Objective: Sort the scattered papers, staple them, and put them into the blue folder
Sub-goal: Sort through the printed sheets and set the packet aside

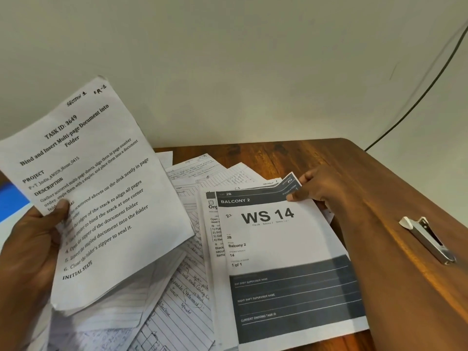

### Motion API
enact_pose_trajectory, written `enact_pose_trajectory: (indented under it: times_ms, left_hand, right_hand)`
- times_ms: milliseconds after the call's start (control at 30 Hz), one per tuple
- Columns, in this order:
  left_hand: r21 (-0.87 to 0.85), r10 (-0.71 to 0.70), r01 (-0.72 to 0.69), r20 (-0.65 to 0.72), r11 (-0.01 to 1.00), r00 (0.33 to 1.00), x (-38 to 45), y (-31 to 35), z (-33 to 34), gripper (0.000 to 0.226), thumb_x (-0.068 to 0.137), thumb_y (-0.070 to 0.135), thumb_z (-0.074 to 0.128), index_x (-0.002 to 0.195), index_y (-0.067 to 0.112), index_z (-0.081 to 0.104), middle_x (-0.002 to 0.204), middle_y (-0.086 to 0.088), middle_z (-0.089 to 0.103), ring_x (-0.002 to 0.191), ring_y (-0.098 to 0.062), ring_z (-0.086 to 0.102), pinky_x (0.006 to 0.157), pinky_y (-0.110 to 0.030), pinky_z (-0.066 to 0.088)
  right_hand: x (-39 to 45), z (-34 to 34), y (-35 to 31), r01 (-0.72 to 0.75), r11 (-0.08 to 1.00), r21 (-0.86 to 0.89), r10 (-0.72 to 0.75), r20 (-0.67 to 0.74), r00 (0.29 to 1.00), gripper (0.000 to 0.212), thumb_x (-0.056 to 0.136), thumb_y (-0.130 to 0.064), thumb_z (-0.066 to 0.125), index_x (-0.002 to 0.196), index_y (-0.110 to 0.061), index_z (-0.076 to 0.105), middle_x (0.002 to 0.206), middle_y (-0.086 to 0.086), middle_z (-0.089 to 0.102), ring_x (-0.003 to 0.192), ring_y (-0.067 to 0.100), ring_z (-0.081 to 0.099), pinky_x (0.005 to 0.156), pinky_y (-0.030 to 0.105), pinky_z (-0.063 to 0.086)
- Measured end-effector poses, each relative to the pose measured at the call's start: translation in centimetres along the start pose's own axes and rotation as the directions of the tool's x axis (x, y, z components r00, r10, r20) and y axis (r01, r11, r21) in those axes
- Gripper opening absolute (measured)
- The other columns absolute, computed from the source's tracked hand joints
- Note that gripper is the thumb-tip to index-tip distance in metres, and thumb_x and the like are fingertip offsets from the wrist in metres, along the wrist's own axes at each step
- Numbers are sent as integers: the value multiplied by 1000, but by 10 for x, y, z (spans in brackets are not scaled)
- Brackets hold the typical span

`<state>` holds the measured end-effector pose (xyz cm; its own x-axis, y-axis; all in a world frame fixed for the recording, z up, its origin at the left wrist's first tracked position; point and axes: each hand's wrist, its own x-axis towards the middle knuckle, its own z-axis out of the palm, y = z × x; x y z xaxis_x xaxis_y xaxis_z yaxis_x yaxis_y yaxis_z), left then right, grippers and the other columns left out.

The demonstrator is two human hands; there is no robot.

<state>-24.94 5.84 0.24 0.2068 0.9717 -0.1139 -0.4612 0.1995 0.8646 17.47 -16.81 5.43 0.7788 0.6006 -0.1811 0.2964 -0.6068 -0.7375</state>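
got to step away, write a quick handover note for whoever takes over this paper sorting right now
Left hand: grips the task sheet, lifted off the desk.
Right hand: pinches the top corner of the WS 14 sheet, which lies on the pile.
Loose papers: scattered across the desk, unsorted.
Stapler: on the desk right of the right arm, untouched.
Blue folder: only a blue edge shows at far left.
Done: nothing stapled or filed.
Left: sort, staple, put in folder.
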Motion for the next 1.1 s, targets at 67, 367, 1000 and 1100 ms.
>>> enact_pose_trajectory:
  times_ms: [67,367,1000,1100]
  left_hand:
    - [-25,-23,23,4,999,1000,3,0,-2,62,89,35,74,148,21,61,121,6,78,97,-7,78,73,-34,66]
    - [-72,-30,25,-68,997,997,4,-5,4,18,106,30,61,119,28,73,86,19,80,80,3,77,59,-23,62]
    - [-57,39,-38,20,998,999,15,-8,-7,36,108,24,59,143,17,64,102,11,81,97,-5,78,76,-35,64]
    - [-55,26,-24,37,998,999,17,-5,-10,24,108,26,60,127,24,74,106,12,81,99,-6,78,87,-48,62]
  right_hand:
    - [-1,-4,2,-18,998,63,16,31,999,28,68,-3,94,90,-7,78,97,9,78,95,30,73,93,52,59]
    - [2,-18,15,-14,980,198,-27,202,979,36,78,6,84,110,-6,74,99,14,80,86,27,77,64,36,61]
    - [-14,-30,1,-31,982,-185,74,229,971,42,68,-1,93,106,-9,77,98,13,75,89,32,73,72,40,62]
    - [-20,-31,-7,-13,963,-270,92,283,955,44,66,-5,96,105,-11,76,98,13,74,82,27,71,58,33,59]
